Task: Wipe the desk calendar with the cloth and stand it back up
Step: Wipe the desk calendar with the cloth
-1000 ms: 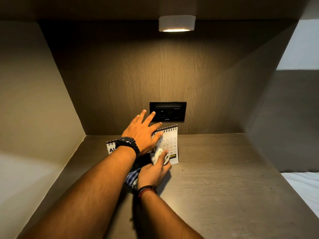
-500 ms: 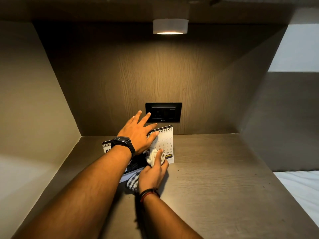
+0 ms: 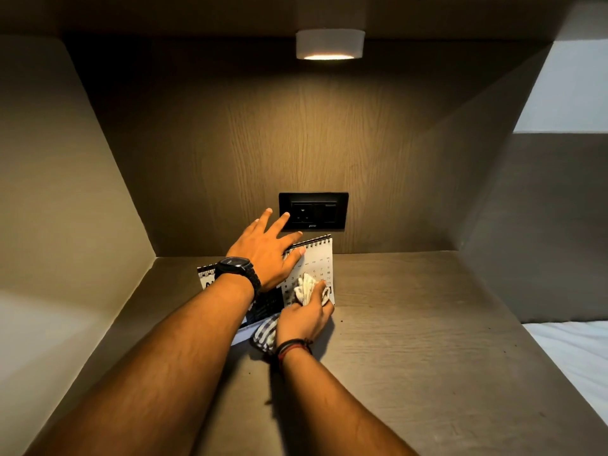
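A white spiral-bound desk calendar (image 3: 320, 258) stands on the wooden desk (image 3: 411, 340), near the back wall. My left hand (image 3: 266, 250), with a black watch on the wrist, lies flat across the calendar's top edge, fingers spread, thumb on the front page. My right hand (image 3: 306, 319) presses a bunched checked cloth (image 3: 306, 287) against the lower part of the date page. A tail of the cloth hangs below my right wrist. The left half of the calendar is mostly hidden behind my left forearm.
A black socket panel (image 3: 314, 211) is set in the back wall just above the calendar. A round lamp (image 3: 330, 44) shines from the niche ceiling. Side walls close in left and right. White bedding (image 3: 572, 353) lies beyond the desk's right edge.
My right hand with the cloth has slid up and to the right across the date page. My left hand has stayed on the calendar's top.
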Demonstrator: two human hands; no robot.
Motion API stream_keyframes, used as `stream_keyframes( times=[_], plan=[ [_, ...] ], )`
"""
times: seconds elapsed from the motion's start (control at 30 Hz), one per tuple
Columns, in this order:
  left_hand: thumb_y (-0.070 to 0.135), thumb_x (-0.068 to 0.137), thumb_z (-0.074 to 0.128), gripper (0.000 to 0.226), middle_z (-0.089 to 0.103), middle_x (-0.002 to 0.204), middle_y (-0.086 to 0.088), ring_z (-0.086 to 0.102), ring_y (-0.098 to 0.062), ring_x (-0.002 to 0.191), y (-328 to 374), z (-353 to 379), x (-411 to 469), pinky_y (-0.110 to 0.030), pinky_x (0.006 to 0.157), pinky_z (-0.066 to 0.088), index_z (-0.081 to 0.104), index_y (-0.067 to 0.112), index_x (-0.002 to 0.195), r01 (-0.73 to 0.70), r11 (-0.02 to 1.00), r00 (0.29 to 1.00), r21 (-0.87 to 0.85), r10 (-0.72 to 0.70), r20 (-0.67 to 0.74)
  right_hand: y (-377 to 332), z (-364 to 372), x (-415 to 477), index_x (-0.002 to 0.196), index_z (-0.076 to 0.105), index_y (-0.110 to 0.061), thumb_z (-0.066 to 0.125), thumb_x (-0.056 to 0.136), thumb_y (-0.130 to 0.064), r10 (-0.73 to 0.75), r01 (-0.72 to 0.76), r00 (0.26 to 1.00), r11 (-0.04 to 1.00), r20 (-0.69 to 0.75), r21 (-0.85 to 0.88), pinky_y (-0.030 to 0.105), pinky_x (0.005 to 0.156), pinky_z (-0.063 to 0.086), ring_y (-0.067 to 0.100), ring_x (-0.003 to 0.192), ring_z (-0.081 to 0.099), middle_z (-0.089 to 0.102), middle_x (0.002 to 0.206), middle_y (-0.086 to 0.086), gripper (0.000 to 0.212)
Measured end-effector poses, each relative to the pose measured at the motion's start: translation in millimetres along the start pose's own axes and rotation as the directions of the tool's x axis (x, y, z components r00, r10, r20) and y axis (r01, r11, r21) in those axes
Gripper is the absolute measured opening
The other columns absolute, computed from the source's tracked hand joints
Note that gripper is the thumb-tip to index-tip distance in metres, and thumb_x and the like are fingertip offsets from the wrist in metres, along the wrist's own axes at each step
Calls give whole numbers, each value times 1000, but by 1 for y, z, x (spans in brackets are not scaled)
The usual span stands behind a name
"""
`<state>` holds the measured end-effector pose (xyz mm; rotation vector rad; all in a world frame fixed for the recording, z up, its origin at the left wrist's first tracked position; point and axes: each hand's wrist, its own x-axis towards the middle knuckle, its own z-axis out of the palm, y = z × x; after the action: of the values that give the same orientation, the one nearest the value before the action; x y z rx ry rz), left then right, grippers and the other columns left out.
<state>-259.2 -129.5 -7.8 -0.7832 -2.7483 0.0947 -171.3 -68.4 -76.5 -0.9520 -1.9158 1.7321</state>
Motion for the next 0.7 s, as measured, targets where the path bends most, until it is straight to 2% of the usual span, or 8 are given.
stream_keyframes(
  times=[0.07,0.13,0.17,0.23,0.3,0.37,0.57,0.7],
  plan=[
    [64,87,4,65,13,158,-3,2,-30,143,0,0,0,-46,113,11,30,38,142,-2,1000,1000,-6,2,-1,2,4,-6,142,29,-23,47,83,12,-73,73,997,997,26,-11,25,102,44,28,124,48,37,140,8,71],
    [64,87,4,65,14,158,-3,2,-30,143,-1,0,0,-46,113,11,30,38,141,-4,1000,1000,-5,4,1,12,9,-12,140,34,-28,46,88,7,-107,107,992,994,71,8,0,80,42,22,120,50,41,134,-3,64],
    [64,87,4,66,14,158,-3,3,-31,143,0,0,0,-46,113,11,30,38,141,-5,1000,1000,-4,5,0,16,8,-12,139,36,-30,46,88,6,-109,109,991,994,78,8,-5,72,40,20,117,51,43,134,-3,62],
    [63,87,5,65,14,157,-3,3,-31,142,-1,0,0,-46,113,12,30,38,141,-5,1000,1000,-2,5,-2,15,0,-5,139,36,-27,47,85,10,-91,92,994,996,56,-13,5,82,41,21,112,53,42,136,5,67],
    [63,88,6,63,15,157,-3,3,-32,142,-1,2,1,-47,113,13,31,38,141,-4,1000,1000,-1,4,-5,6,-6,6,140,33,-23,47,82,14,-26,25,1000,1000,-11,-14,26,98,45,26,114,53,41,137,12,71],
    [63,88,6,64,14,157,-3,3,-32,142,-1,2,1,-48,113,13,31,38,141,-6,1000,1000,-3,6,-3,-3,-6,8,141,30,-23,47,82,14,30,-30,999,999,-23,17,42,99,49,31,117,52,38,139,15,72],
    [61,90,9,61,14,157,-4,4,-33,142,-2,1,3,-47,113,12,32,35,141,-14,1000,1000,10,14,-11,17,0,-21,139,31,-38,47,86,1,-132,159,975,977,177,-146,37,99,49,20,114,52,42,134,-2,68],
    [62,90,12,64,15,157,-7,6,-33,142,-2,-3,2,-49,113,14,28,30,143,-18,999,1000,37,18,-7,17,-24,-8,137,36,-37,47,84,1,-176,244,953,927,245,-286,37,96,50,18,110,51,45,131,-2,66]
  ],
)
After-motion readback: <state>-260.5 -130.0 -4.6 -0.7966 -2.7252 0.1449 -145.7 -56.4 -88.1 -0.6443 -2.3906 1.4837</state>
